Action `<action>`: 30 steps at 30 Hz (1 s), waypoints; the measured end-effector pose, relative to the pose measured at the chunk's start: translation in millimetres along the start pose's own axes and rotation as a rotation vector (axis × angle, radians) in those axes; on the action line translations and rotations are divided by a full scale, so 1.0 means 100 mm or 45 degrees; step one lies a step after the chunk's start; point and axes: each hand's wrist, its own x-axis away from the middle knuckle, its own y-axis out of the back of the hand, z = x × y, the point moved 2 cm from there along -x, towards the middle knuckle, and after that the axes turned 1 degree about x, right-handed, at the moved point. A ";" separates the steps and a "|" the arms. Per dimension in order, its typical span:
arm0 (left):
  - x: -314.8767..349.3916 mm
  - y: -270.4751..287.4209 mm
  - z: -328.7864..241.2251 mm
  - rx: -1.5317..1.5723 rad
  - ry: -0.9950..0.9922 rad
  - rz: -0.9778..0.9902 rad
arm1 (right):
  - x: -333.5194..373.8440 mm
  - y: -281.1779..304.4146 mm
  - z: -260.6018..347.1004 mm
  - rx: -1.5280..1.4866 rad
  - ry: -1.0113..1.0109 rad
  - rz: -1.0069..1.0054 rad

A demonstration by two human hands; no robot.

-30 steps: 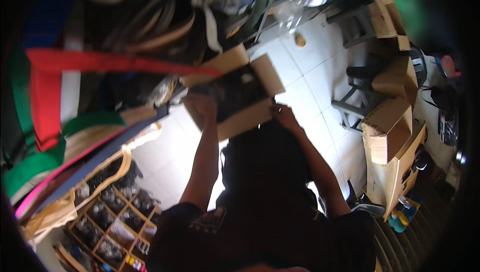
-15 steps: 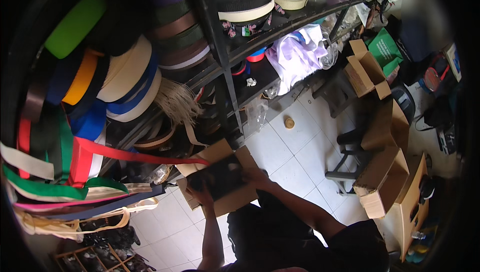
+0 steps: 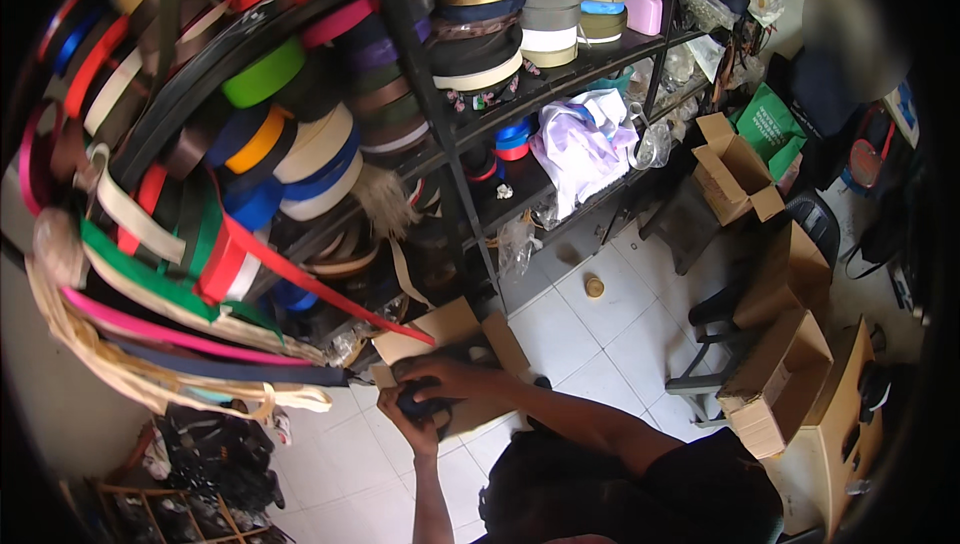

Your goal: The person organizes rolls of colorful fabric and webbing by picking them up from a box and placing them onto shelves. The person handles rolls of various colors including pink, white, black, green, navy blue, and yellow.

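A small open cardboard box (image 3: 440, 327) with raised flaps sits in front of me, dark contents inside it. Both hands are closed around a dark rounded item (image 3: 420, 403) at the box's near left corner; its exact kind is too dark to make out. My left hand (image 3: 408, 428) grips it from below and the left. Over its top and right side curl the fingers of my right hand (image 3: 450, 380). The loose end of a red strap (image 3: 330, 289) hangs down to the box's far flap.
Shelves with rolls of coloured webbing (image 3: 320, 144) rise ahead and left. Several hanging straps (image 3: 180, 314) reach out at the left. Open cardboard boxes (image 3: 780, 379) stand at the right. A small tan roll (image 3: 594, 287) lies on the tiled floor (image 3: 570, 329).
My right hand has moved left across the box to meet my left hand, and both now hold the dark item. The view has shifted, showing more of the upper shelves.
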 end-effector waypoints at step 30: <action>0.44 -0.73 -1.24 1.006 1.080 0.262 | 1.37 1.15 1.30 0.466 -0.403 0.184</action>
